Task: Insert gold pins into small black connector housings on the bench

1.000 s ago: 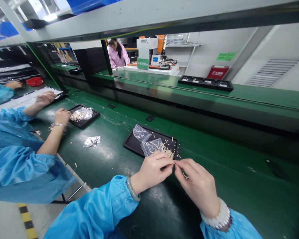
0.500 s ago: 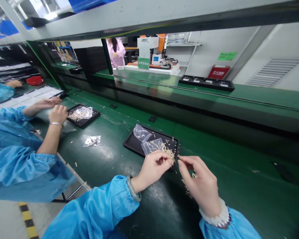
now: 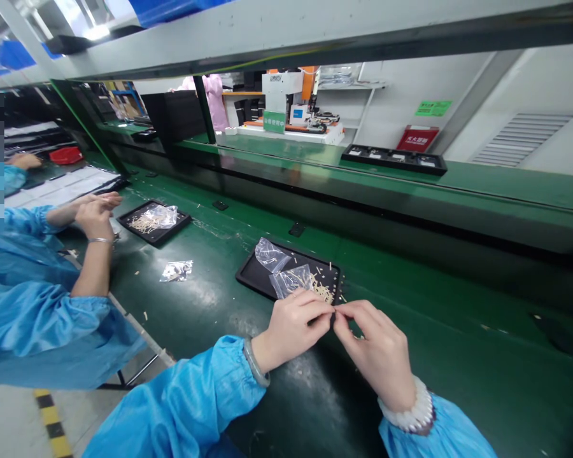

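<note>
My left hand [image 3: 298, 326] and my right hand [image 3: 377, 346] meet fingertip to fingertip at the near right corner of a black tray [image 3: 253, 278]. Both are closed in a pinch; whatever lies between the fingertips is too small to make out. Small pale beige strips [image 3: 321, 289] are heaped in the tray's right end, close beyond my left fingers. Two clear plastic bags [image 3: 271, 256] lie in the tray, one partly over the strips. Tiny pale bits line the tray's right rim. Part of the bench under my right hand is hidden.
To the left, a co-worker's hands [image 3: 95, 216] work beside a second black tray [image 3: 160, 238] with strips and a bag. A small clear packet [image 3: 176, 271] lies on the green bench [image 3: 210, 299] between the trays. A shelf beam [image 3: 286, 32] crosses overhead.
My right hand has moved left, so its fingertips now meet those of my left hand. The co-worker's near hand has drawn left, away from the second tray.
</note>
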A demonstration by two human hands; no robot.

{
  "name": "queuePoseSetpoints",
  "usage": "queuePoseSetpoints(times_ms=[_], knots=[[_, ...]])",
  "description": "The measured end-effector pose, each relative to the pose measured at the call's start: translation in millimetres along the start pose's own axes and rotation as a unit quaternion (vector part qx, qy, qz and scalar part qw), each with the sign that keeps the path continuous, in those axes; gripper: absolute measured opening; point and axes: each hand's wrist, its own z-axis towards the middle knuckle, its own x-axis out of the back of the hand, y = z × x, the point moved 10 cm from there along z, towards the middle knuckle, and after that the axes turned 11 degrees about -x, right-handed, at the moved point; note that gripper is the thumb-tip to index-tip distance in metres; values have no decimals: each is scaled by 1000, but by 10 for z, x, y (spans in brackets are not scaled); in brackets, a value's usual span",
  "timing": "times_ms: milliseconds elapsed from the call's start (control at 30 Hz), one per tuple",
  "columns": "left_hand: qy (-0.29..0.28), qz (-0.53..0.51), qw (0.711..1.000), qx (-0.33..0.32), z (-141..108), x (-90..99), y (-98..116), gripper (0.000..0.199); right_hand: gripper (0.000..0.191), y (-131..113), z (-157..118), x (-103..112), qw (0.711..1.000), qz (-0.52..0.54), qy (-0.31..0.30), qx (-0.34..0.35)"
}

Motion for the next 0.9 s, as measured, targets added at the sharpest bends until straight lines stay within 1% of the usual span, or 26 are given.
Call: queuePoseSetpoints(times_ms=[67, 133, 200, 233, 267, 333, 400, 433, 500, 567, 667, 767, 833, 900], knots=[[15, -60, 997, 53, -18, -9, -93, 14, 11, 155, 26, -34, 996, 64, -17, -66], [29, -122, 984, 124, -55, -40, -232, 13, 12, 377, 44, -53, 983, 113, -16, -143], [42, -174, 965, 191, -104, -82, -376, 13, 16, 576, 53, -56, 974, 119, -1, -195], [46, -197, 955, 218, -128, -108, -438, 14, 18, 639, 60, -67, 974, 104, 2, -202], [49, -218, 945, 240, -148, -134, -490, 14, 19, 668, 68, -93, 977, 80, -1, -197], [53, -250, 928, 273, -182, -180, -569, 15, 16, 657, 77, -189, 987, 13, -21, -160], [58, -264, 918, 291, -204, -202, -616, 15, 13, 598, 65, -303, 992, -43, -42, -112], [61, -266, 915, 296, -211, -204, -630, 15, 16, 563, 54, -356, 993, -56, -52, -89], [64, -264, 914, 300, -220, -206, -646, 14, 23, 504, 36, -436, 995, -50, -73, -53], [64, -264, 914, 300, -227, -216, -654, 14, 23, 480, 35, -460, 995, -21, -85, -40], [62, -266, 914, 299, -241, -244, -667, 15, 19, 481, 63, -392, 996, 16, -78, -49], [54, -262, 918, 292, -248, -270, -665, 15, 16, 441, 80, -228, 996, 50, -38, -64], [47, -260, 921, 287, -245, -282, -650, 16, 13, 342, 64, -137, 997, 63, -19, -48], [43, -269, 919, 285, -242, -296, -627, 17, 9, 216, 32, -104, 998, 56, -17, -16]])
